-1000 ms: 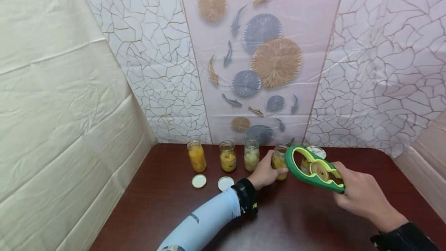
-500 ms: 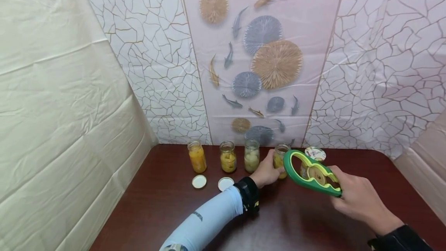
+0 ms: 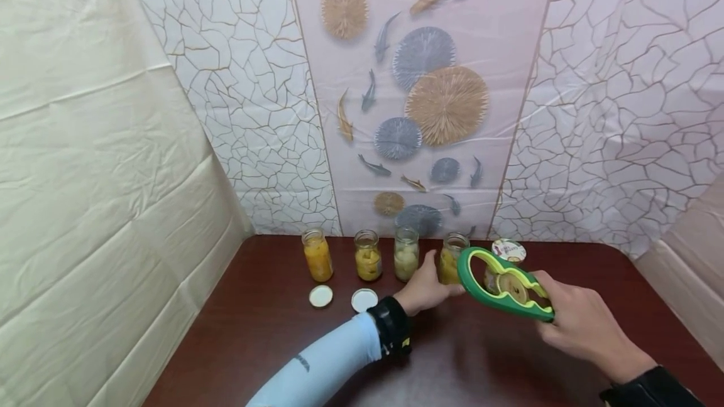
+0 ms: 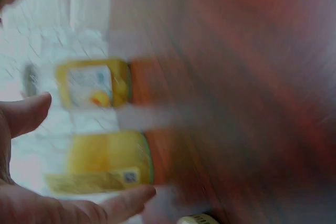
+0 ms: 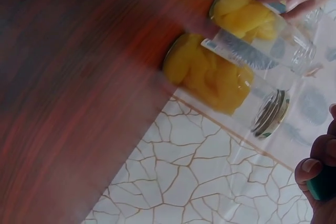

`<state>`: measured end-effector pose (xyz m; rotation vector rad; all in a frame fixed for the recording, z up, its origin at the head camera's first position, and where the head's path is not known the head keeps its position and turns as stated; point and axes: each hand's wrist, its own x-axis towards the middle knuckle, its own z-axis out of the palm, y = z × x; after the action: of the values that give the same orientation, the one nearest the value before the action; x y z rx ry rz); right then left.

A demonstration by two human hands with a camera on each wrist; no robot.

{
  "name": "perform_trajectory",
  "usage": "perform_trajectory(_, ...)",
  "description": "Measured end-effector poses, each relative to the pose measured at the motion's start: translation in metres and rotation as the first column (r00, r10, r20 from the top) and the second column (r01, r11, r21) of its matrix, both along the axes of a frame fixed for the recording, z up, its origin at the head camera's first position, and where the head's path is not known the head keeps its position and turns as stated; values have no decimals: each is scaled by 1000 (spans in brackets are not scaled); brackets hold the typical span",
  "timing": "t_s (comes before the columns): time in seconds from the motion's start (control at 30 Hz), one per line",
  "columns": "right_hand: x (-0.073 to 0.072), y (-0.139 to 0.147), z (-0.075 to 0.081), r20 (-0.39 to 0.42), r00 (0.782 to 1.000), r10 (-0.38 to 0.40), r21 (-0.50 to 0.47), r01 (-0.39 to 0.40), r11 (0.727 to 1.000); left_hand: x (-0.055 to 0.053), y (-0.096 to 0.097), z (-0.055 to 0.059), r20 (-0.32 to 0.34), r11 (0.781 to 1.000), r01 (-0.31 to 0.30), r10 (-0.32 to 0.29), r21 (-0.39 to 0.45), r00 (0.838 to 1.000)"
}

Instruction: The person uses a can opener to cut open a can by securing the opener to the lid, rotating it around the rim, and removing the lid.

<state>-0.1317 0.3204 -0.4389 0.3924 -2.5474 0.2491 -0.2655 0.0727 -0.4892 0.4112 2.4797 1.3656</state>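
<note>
In the head view my left hand (image 3: 425,287) lies beside an open glass jar of yellow fruit (image 3: 450,259), thumb and fingers spread. In the left wrist view a gap shows between its thumb and fingers, with blurred yellow jars (image 4: 107,156) beyond. My right hand (image 3: 582,316) grips a green jar opener (image 3: 481,291) with a wavy yellow-green inner edge, held up over the table. A gold lid (image 3: 511,286) appears within its opening. Behind the opener stands a jar with a printed white lid (image 3: 509,250), seen lidded in the right wrist view; the opener partly hides it.
Three more open jars stand along the back: orange fruit (image 3: 318,259), yellow fruit (image 3: 368,262) and pale fruit (image 3: 406,259). Two lids, a small lid (image 3: 320,296) and a second lid (image 3: 364,299), lie in front of them on the dark red table (image 3: 452,363). A patterned cloth hangs behind.
My left hand has let go of the yellow fruit jar and drawn slightly left and toward me. The jar opener has shifted a little left and lower in my right hand.
</note>
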Motion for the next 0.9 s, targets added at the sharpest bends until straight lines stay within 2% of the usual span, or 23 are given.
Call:
perform_trajectory(0.13, 3, 3, -2, 3, 1000, -18, 9, 18, 1000, 27, -26, 10, -2, 991, 65, -65, -113, 998)
perform_trajectory(0.23, 5, 4, -5, 0, 1000, -11, 6, 11, 1000, 41, -48, 17, 12, 980, 127, -126, -153, 992)
perform_trajectory(0.3, 5, 5, -6, -5, 1000, -4, 6, 4, 1000, 47, -60, 20, 25, 978, 160, -158, -132, 987)
perform_trajectory(0.43, 5, 5, -7, -25, 1000, 12, 7, -12, 1000, 54, -76, 24, 38, 973, 228, -226, -31, 973)
perform_trajectory(0.57, 3, 1, -7, -46, 998, 46, -4, -46, 999, 59, -79, 25, 22, 947, 311, -314, 78, 949)
perform_trajectory(0.63, 2, -3, -8, -60, 996, 72, -15, -73, 997, 62, -75, 26, 0, 916, 371, -376, 155, 927)
perform_trajectory(0.73, 1, -12, -10, -96, 988, 118, -22, -121, 992, 65, -69, 31, -21, 845, 455, -469, 281, 883)
perform_trajectory(0.83, 2, -25, -13, -136, 975, 173, -27, -178, 984, 72, -61, 40, 43, 784, 469, -529, 406, 847)
perform_trajectory(0.9, 3, -35, -14, -140, 971, 194, -23, -199, 980, 77, -58, 46, 97, 747, 471, -573, 469, 814)
